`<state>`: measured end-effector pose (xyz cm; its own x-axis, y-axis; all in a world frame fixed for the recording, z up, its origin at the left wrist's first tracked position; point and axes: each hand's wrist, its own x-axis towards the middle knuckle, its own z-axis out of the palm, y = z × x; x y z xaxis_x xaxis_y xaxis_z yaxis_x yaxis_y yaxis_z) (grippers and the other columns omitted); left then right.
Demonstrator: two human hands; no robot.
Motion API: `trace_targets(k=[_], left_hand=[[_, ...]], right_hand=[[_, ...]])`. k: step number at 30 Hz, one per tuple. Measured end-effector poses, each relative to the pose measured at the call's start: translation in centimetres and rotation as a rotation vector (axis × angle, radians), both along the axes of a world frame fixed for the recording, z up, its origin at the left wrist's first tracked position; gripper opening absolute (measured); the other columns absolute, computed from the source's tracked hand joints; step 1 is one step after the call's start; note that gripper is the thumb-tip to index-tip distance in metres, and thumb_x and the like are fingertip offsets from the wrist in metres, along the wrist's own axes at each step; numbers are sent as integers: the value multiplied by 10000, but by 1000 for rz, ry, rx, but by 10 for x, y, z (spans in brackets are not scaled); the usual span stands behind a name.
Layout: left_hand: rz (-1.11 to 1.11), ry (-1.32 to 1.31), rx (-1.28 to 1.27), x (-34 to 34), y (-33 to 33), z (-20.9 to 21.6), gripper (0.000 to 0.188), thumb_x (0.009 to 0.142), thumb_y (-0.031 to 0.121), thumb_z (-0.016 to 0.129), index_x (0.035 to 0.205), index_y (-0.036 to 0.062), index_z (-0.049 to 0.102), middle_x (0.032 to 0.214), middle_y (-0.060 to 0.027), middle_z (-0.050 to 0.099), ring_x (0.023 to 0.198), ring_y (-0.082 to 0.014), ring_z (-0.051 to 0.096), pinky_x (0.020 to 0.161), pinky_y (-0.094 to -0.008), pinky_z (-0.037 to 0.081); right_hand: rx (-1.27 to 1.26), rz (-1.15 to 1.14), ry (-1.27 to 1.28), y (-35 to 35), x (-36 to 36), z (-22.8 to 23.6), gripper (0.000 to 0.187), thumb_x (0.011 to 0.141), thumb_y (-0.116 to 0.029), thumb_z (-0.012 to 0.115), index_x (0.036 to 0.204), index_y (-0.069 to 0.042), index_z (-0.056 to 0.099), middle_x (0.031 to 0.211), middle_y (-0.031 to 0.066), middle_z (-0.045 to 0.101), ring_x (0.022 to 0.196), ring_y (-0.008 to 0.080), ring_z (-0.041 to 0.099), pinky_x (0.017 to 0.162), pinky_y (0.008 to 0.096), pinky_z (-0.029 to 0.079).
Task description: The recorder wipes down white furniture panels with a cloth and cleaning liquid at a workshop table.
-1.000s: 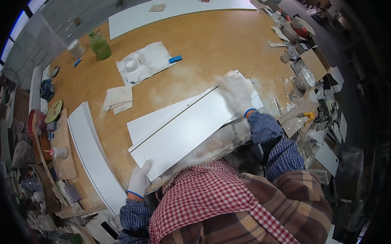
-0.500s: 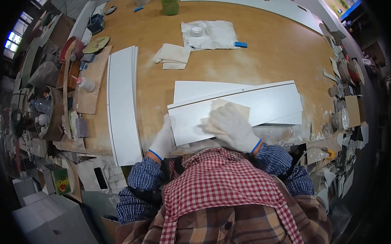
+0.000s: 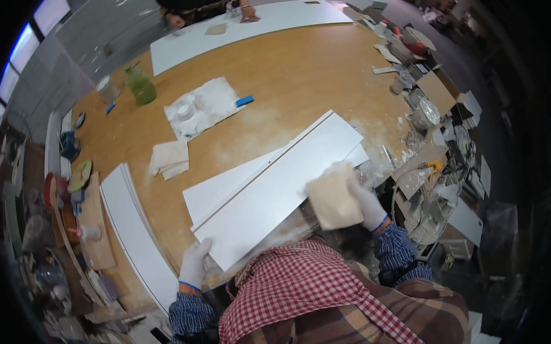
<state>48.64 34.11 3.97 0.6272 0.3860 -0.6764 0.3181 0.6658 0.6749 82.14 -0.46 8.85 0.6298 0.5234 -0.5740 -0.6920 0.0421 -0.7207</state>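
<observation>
A long white panel (image 3: 288, 180) with a dark groove along its far edge lies slantwise across another white panel (image 3: 217, 182). My left hand (image 3: 195, 263), in a white glove with a blue cuff, grips the upper panel's near left corner. My right hand (image 3: 368, 206), gloved alike, holds a beige sheet (image 3: 333, 197) that looks like sandpaper. The sheet hangs just off the panel's near right edge, over the table's front; its thumb side is partly hidden by the sheet.
Several stacked white panels (image 3: 136, 224) lie at left. Beyond are folded beige sheets (image 3: 169, 158), a white cloth (image 3: 214, 104) with a tape roll (image 3: 185, 111), and a green bottle (image 3: 140, 85). Another person's hand (image 3: 248, 14) rests on a far panel (image 3: 263, 22). Clutter lines the right edge.
My right hand has lifted off the panel's face and moved right with the beige sheet. My left hand keeps the panel's corner. The view has turned, so the panel appears more slanted.
</observation>
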Motion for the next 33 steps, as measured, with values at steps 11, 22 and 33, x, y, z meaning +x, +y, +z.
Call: trace_targets(k=[11, 22, 33], left_hand=[[-48, -186, 250, 30, -23, 68, 474, 970, 108, 721, 1407, -28, 601, 1265, -110, 720, 1140, -227, 695, 989, -359, 562], [-493, -193, 554, 103, -45, 83, 687, 992, 174, 724, 1556, -50, 402, 1458, -202, 591, 1264, -265, 637, 1085, -382, 515], [205, -872, 338, 117, 18, 80, 907, 1012, 413, 701, 1677, 77, 184, 1612, -189, 418, 1443, -381, 478, 1175, -525, 431]], right_hand=[[486, -53, 190, 118, -76, -20, 564, 1122, -362, 492, 1534, 20, 436, 1490, 164, 582, 1329, 288, 614, 1144, 422, 502], [315, 268, -858, 130, 78, 144, 495, 1087, -405, 588, 1314, 33, 634, 1187, 55, 684, 1059, 117, 625, 947, 290, 516], [-23, 1357, -1152, 119, 113, 135, 440, 992, -345, 710, 1346, -85, 698, 1167, 148, 745, 1055, 243, 687, 949, 368, 526]])
